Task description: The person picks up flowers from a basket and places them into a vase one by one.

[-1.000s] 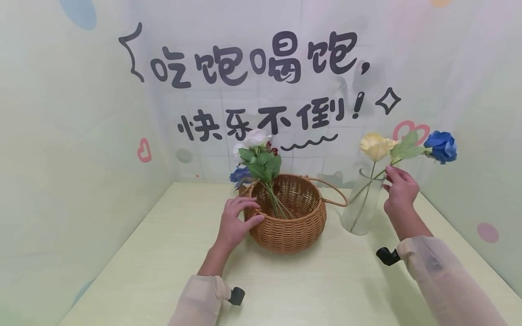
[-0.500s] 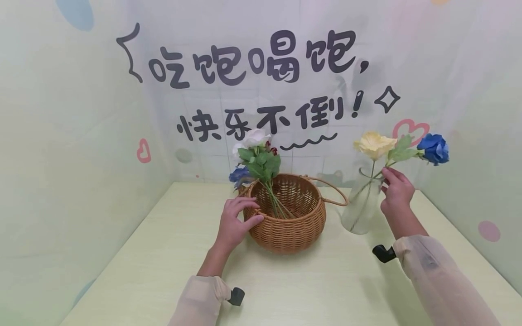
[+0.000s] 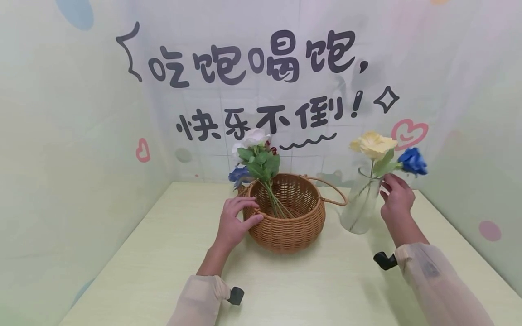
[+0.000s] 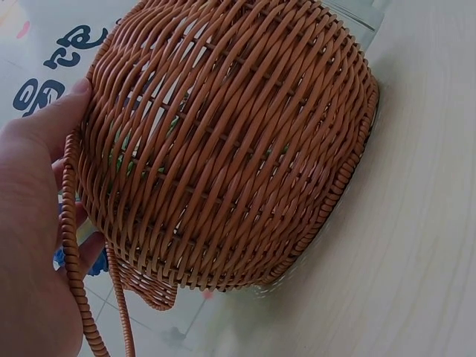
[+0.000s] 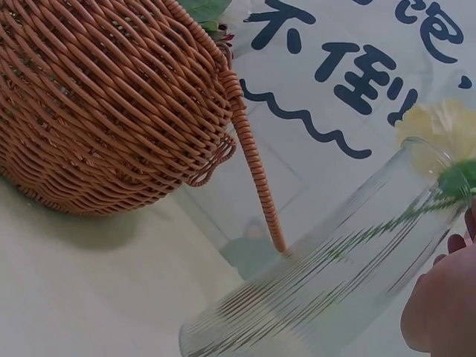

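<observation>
At the wicker basket, my left hand holds the near left rim, fingers over the edge. The left wrist view shows the thumb against the weave and the other fingers behind the handle. White flowers, a blue flower and green leaves lean out of the basket, stems inside. To the right, my right hand is at the mouth of the clear glass vase, fingers curled at the stem of a blue rose. A yellow flower stands in the vase. The fingertips' grip is partly hidden.
The basket's other handle reaches out toward the vase. A pale wooden table carries everything. Behind it hangs a printed backdrop with large dark lettering, and side walls flank the table.
The blue rose has come down and left toward the vase, its stem sinking further in. My right hand has shifted slightly left and down. The left hand stays on the basket.
</observation>
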`<state>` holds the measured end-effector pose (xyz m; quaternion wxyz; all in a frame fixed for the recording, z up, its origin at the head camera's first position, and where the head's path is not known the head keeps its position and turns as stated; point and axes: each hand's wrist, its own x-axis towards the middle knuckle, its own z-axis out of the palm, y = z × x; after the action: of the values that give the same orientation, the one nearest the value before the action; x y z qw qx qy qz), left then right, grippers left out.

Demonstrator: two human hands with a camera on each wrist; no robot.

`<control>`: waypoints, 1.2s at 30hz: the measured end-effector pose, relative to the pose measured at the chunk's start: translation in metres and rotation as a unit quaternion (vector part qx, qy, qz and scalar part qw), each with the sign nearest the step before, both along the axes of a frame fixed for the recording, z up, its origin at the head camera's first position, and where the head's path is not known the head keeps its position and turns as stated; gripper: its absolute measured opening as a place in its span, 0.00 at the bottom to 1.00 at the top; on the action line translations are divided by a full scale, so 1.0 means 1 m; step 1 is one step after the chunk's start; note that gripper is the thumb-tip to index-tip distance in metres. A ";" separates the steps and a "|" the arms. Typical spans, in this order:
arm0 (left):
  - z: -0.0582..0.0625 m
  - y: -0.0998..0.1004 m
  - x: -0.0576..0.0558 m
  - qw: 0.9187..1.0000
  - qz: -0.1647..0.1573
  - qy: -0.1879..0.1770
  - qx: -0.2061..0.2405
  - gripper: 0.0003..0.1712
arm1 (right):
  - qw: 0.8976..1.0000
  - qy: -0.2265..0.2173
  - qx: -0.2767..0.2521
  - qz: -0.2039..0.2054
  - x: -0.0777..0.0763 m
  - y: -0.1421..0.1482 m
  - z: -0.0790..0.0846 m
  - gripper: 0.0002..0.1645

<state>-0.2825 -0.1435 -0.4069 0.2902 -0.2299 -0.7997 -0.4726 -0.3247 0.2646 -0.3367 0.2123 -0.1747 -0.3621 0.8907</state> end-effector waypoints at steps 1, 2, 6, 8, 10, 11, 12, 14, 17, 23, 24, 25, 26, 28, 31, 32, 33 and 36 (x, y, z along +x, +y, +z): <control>0.000 0.000 0.000 1.000 0.001 0.001 0.000 0.15 | 1.000 -0.002 -0.005 0.002 0.002 0.000 -0.001 0.05; 0.000 0.000 0.000 1.000 0.002 0.001 -0.001 0.15 | 1.000 -0.003 -0.011 0.003 0.004 0.001 -0.003 0.05; 0.001 0.000 0.001 1.000 0.005 0.001 -0.004 0.15 | 1.000 -0.007 -0.007 0.009 0.009 0.001 -0.009 0.05; 0.001 0.000 0.001 1.000 0.005 0.001 -0.004 0.16 | 1.000 -0.005 0.001 0.012 0.011 0.000 -0.012 0.04; 0.001 0.000 0.001 1.000 0.005 0.000 -0.003 0.16 | 1.000 -0.004 0.006 0.017 0.013 -0.001 -0.014 0.03; 0.001 0.000 0.001 1.000 0.005 0.001 -0.003 0.16 | 1.000 -0.004 0.008 0.019 0.014 -0.001 -0.015 0.03; 0.001 0.000 0.001 1.000 0.005 0.001 -0.002 0.16 | 1.000 -0.004 0.009 0.021 0.015 -0.002 -0.016 0.03; 0.001 0.000 0.001 1.000 0.004 0.001 -0.001 0.16 | 1.000 -0.004 0.011 0.025 0.016 -0.002 -0.018 0.03; 0.001 0.000 0.001 1.000 0.004 0.001 -0.001 0.16 | 1.000 -0.003 0.010 0.029 0.017 -0.002 -0.021 0.04; 0.002 0.001 0.001 1.000 0.007 -0.007 -0.002 0.17 | 1.000 -0.001 0.015 0.027 0.021 -0.003 -0.024 0.06; 0.002 0.001 0.001 1.000 0.006 -0.008 -0.002 0.17 | 1.000 0.000 0.015 0.025 0.022 -0.004 -0.024 0.07; 0.002 0.001 0.001 1.000 0.006 -0.008 -0.002 0.17 | 1.000 0.002 0.014 0.024 0.022 -0.004 -0.025 0.07; 0.002 0.001 0.001 1.000 0.006 -0.009 -0.002 0.17 | 1.000 0.003 0.012 0.022 0.023 -0.005 -0.025 0.08; 0.002 0.000 0.001 1.000 0.005 -0.009 -0.002 0.17 | 1.000 0.007 0.012 0.020 0.025 -0.008 -0.025 0.07; 0.002 0.000 0.000 1.000 0.004 -0.008 -0.002 0.17 | 1.000 0.013 0.011 0.022 0.028 -0.011 -0.024 0.07; 0.002 0.000 0.000 1.000 0.005 -0.007 -0.002 0.17 | 1.000 0.015 0.012 0.022 0.029 -0.012 -0.024 0.07; 0.002 0.000 0.001 1.000 0.005 -0.007 -0.002 0.17 | 1.000 0.017 0.014 0.022 0.030 -0.014 -0.024 0.07; 0.001 0.001 0.001 1.000 0.006 -0.007 -0.001 0.16 | 0.999 0.021 0.011 0.025 0.033 -0.017 -0.023 0.08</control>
<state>-0.2817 -0.1429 -0.4058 0.2875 -0.2221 -0.8035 -0.4716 -0.2913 0.2478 -0.3600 0.1997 -0.1444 -0.3715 0.8951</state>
